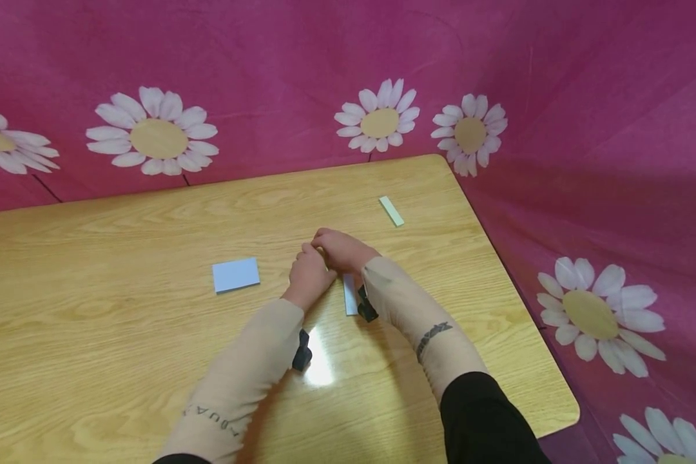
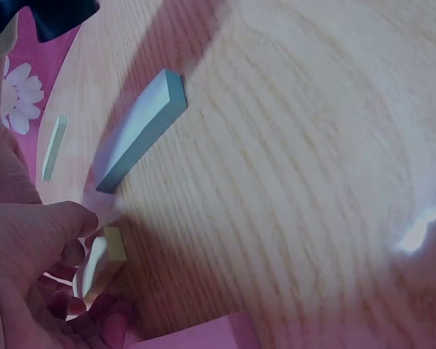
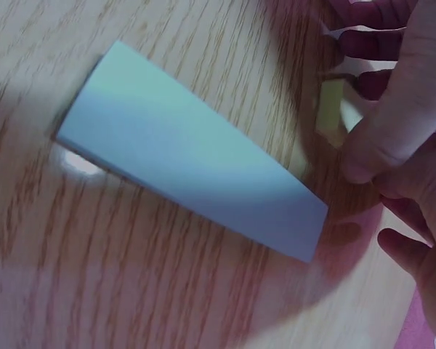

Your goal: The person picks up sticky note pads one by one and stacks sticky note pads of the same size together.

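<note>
both forearms reach forward over the wooden surface, wrists angled inward so the hands meet. the left hand has its grip closed round a small yellow block, thumb on one side, curled fingers on the other. the right hand bends across the far side, fingertips at the left's; whether its grip holds the block too, i cannot tell. the block sits just beyond the pale blue strip, right of the blue slab.

The bare left hand is curled just beside the bare right hand. Both beige-sleeved forearms angle inward.
</note>
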`<act>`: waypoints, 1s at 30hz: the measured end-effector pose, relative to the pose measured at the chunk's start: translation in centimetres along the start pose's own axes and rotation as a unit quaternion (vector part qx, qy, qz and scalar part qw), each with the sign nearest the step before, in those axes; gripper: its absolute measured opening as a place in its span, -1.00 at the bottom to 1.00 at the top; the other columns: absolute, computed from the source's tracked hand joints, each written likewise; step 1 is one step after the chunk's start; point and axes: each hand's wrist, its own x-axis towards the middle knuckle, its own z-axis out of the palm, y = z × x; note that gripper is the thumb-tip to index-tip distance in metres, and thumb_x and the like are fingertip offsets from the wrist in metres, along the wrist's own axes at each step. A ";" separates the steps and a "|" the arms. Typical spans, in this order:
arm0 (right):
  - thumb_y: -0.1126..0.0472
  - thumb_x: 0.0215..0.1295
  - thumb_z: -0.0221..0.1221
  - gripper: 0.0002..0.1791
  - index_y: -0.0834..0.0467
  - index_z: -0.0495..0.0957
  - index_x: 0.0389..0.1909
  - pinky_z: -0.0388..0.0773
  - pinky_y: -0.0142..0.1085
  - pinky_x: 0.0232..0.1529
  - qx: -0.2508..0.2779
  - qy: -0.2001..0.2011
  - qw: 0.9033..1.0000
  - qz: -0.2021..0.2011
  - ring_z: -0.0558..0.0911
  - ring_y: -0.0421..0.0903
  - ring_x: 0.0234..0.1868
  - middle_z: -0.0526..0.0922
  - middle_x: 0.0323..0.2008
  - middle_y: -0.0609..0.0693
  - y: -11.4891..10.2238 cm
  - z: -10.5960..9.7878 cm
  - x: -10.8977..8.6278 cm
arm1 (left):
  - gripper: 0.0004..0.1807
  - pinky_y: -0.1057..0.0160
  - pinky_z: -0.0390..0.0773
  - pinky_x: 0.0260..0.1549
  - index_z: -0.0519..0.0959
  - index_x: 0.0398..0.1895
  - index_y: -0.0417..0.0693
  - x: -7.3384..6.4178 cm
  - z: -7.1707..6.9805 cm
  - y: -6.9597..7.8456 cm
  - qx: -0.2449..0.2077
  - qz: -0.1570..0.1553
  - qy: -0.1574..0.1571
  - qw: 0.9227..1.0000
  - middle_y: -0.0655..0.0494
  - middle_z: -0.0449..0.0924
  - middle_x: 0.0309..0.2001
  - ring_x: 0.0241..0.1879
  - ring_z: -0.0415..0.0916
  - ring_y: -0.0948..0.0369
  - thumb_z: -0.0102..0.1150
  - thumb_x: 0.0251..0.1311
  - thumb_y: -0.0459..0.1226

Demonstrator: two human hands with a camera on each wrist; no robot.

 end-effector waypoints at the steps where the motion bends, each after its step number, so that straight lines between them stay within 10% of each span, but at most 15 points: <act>1: 0.41 0.21 0.02 -0.70 0.11 0.56 -0.09 0.33 -0.37 -0.02 0.003 -0.002 1.000 0.003 0.45 -0.15 -0.11 0.46 -0.15 -0.03 -0.1 0.0 -0.1 | -0.37 0.04 0.44 -0.24 0.12 0.03 -0.42 -0.1 0.0 0.0 -0.001 0.002 0.000 1.000 -0.26 0.36 -0.20 -0.21 0.41 -0.10 0.17 0.02 -0.23; 30: 0.39 0.08 0.14 -0.72 0.24 0.58 -0.14 0.38 -0.33 -0.13 -0.028 -0.043 0.999 -0.013 0.45 -0.10 -0.23 0.50 -0.20 0.07 -0.9 0.4 -1.6 | -0.45 0.10 0.47 -0.43 0.14 0.02 -0.45 -3.0 1.1 -0.2 0.009 0.018 -0.016 1.000 -0.15 0.49 -0.35 -0.41 0.49 0.00 0.10 0.03 -0.34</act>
